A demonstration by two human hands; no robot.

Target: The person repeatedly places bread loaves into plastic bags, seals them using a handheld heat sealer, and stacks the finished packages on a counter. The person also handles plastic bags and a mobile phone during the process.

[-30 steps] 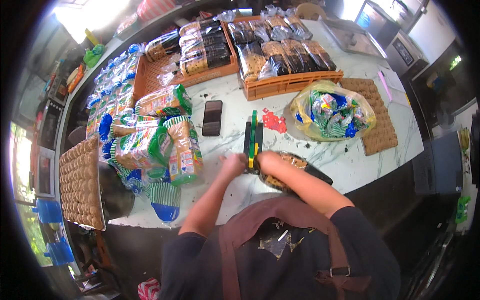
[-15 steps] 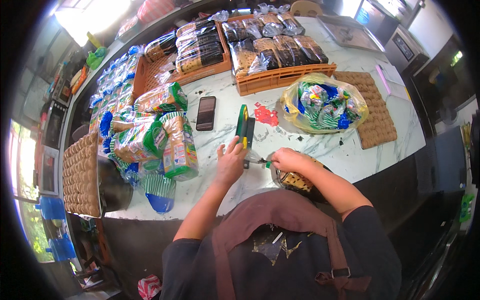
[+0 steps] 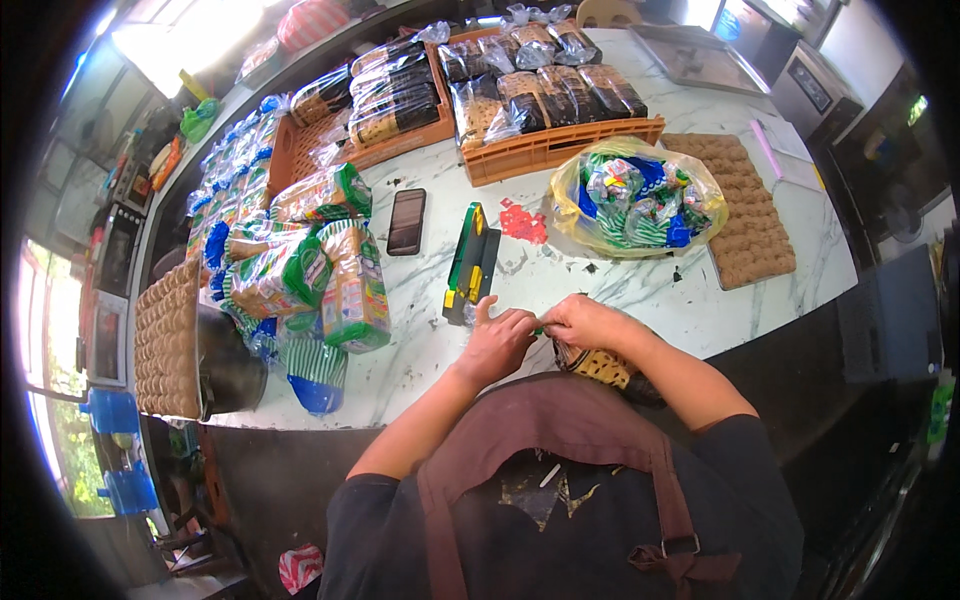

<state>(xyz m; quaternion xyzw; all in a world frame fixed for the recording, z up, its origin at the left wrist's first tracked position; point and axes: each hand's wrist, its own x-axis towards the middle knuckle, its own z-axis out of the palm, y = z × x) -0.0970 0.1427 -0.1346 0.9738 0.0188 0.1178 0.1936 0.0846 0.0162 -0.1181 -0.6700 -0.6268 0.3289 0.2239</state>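
Note:
A clear, dark-patterned bread bag [image 3: 598, 367] with a spotted loaf in it lies at the table's front edge, partly under my right forearm. My right hand [image 3: 582, 322] pinches the gathered neck of this bag. My left hand [image 3: 500, 343] meets it from the left, its fingertips closed at the same neck and its thumb raised. A small green bit of tape shows between the two hands; the neck itself is mostly covered by fingers. Just beyond my left hand stands a green and yellow bag-neck tape sealer [image 3: 472, 262], which neither hand holds.
Green-and-blue bread bags [image 3: 355, 285] pile up on the left beside a phone [image 3: 406, 221]. Orange crates [image 3: 560, 142] of bagged loaves stand behind. A yellow plastic bag [image 3: 570, 215] of crumpled wrappers, red scraps [image 3: 522, 222] and a tray of round brown buns [image 3: 745, 215] are to the right.
My left hand has moved from the tape sealer rightward to the bag neck at my right hand. The sealer has tilted and shifted slightly left. The right hand keeps its pinch.

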